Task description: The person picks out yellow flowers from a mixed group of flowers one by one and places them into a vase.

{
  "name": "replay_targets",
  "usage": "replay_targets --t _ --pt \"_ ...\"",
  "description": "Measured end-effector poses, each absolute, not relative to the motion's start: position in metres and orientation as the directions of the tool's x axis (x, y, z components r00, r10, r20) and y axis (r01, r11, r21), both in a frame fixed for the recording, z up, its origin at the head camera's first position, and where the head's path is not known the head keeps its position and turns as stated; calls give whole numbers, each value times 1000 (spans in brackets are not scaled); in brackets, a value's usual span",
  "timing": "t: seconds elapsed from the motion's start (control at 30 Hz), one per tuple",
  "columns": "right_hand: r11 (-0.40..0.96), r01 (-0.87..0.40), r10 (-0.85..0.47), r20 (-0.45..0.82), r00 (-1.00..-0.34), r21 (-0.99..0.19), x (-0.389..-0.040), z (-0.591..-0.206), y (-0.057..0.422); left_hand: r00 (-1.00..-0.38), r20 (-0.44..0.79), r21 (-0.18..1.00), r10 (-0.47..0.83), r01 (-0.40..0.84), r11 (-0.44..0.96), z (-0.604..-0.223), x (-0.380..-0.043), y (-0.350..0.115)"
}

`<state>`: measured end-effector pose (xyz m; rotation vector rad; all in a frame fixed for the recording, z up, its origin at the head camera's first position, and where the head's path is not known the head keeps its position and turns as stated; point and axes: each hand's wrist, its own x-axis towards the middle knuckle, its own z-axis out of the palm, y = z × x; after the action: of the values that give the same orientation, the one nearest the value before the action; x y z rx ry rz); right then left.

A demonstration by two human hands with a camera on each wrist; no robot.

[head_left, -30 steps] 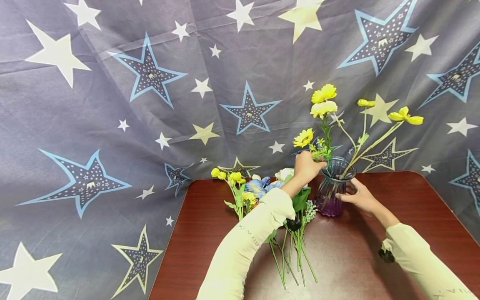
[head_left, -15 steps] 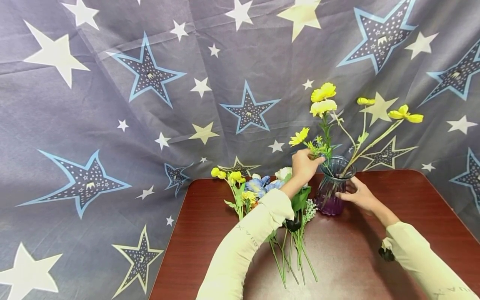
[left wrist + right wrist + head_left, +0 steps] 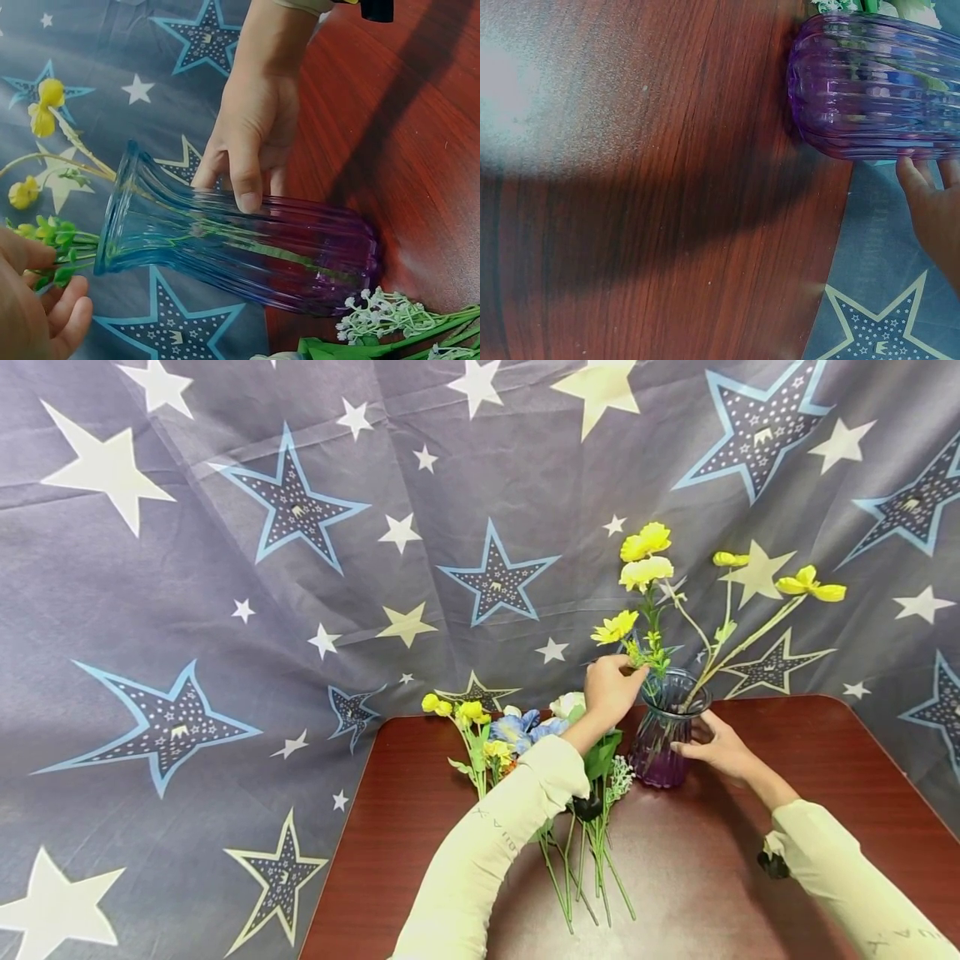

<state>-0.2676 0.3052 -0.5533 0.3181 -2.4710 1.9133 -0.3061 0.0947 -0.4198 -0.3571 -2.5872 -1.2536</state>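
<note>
A ribbed glass vase [image 3: 663,752], blue at the neck and purple at the base, stands upright on the table. My left hand [image 3: 611,689] pinches the leafy green stem of a yellow daisy-like flower [image 3: 615,627] at the vase's rim. In the left wrist view, green leaves [image 3: 66,244] show between the fingers of that hand [image 3: 45,300], right at the mouth. My right hand [image 3: 720,750] holds the vase's side, thumb in front and fingers behind. Other yellow flowers [image 3: 810,585] stand in the vase, their stems showing through the glass.
Left of the vase lies a bunch of artificial flowers, with a blue bloom [image 3: 517,729], yellow blooms [image 3: 471,713] and a white one [image 3: 567,705]. Their stems [image 3: 600,868] point toward the front of the brown table [image 3: 690,877]. Star-patterned cloth [image 3: 420,560] hangs behind.
The yellow daisy-like flower in my left hand tipped left, then came back right and slightly up. My left hand shifted a little; my right hand stays on the vase.
</note>
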Motion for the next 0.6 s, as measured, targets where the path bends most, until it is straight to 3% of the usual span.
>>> replay_targets --t 0.23,0.6 --pt "282 -136 -150 96 -984 -950 -268 -552 305 -938 290 648 188 337 683 -421 -303 99" --pt "328 -119 -144 74 -987 -937 -267 -550 305 -927 297 642 231 372 671 -426 -306 100"
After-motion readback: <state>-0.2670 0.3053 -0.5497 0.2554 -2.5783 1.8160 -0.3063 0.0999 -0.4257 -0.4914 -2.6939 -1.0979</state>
